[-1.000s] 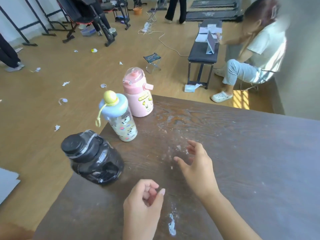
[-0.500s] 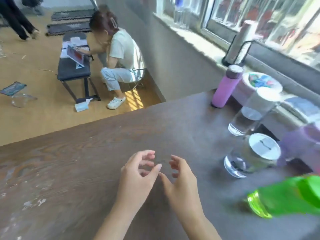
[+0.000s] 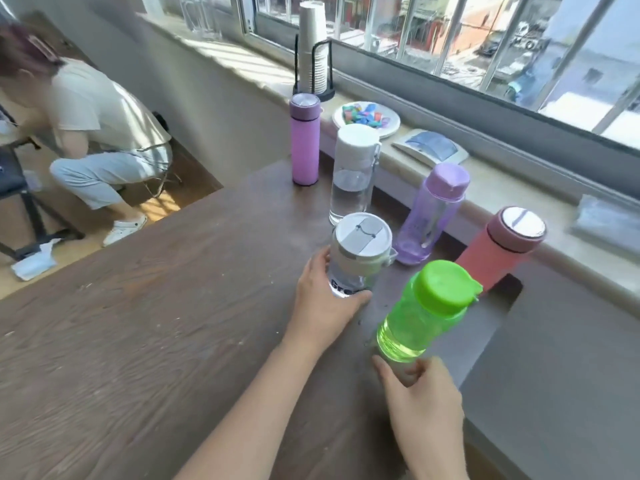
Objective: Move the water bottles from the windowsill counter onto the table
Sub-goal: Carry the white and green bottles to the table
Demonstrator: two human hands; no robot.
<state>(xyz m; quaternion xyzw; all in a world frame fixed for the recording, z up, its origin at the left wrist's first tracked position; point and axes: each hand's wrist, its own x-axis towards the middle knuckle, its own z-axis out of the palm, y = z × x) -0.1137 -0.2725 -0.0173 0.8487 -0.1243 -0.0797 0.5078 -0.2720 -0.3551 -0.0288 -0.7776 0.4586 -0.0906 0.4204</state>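
Note:
Several bottles stand at the far end of the dark wooden table [image 3: 138, 341], beside the windowsill counter [image 3: 491, 192]. My left hand [image 3: 322, 303] is wrapped around the lower part of a clear bottle with a grey-white lid [image 3: 360, 251]. A green bottle [image 3: 422, 313] stands just right of it. My right hand [image 3: 422, 396] is at its base with fingers apart, not closed on it. Behind stand an opaque purple bottle [image 3: 304, 143], a tall clear bottle with a white lid [image 3: 353, 178], a see-through purple bottle [image 3: 429, 216] and a pink bottle with a metal lid [image 3: 498, 251].
On the windowsill are a stack of paper cups in a black holder [image 3: 313, 53], a plate of coloured pieces [image 3: 367, 117], a white pad [image 3: 429, 147] and a packet [image 3: 606, 223]. A person [image 3: 97, 133] sits low at the left. A grey surface [image 3: 554, 375] adjoins the table on the right.
The view has swung from the table's left end to the windowsill side. Both hands, empty before, have reached forward: the left now grips the clear bottle, the right is at the green one.

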